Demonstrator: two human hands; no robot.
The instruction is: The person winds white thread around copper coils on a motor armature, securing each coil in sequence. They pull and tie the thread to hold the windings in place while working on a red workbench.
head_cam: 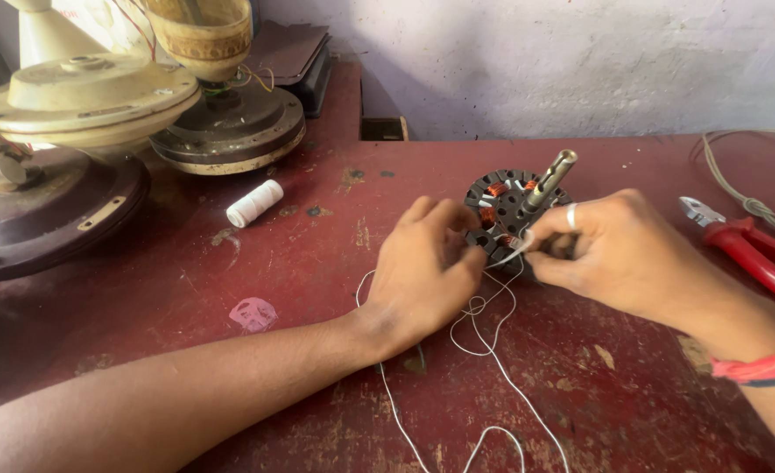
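Cream fan housings point(81, 96) stand far left on the dark red table point(300, 263), a white thread spool point(254, 203) just right of them. Left hand point(422, 267) curled, fingertips pinched on the rim of the dark stator point(503, 208), which rests mid-table with its steel shaft point(549, 180) tilted up. White thread point(493, 350) trails from it toward the near edge. Right hand point(620, 254) closed, pinching thread at the stator. Red-handled pliers point(746, 250) lie far right.
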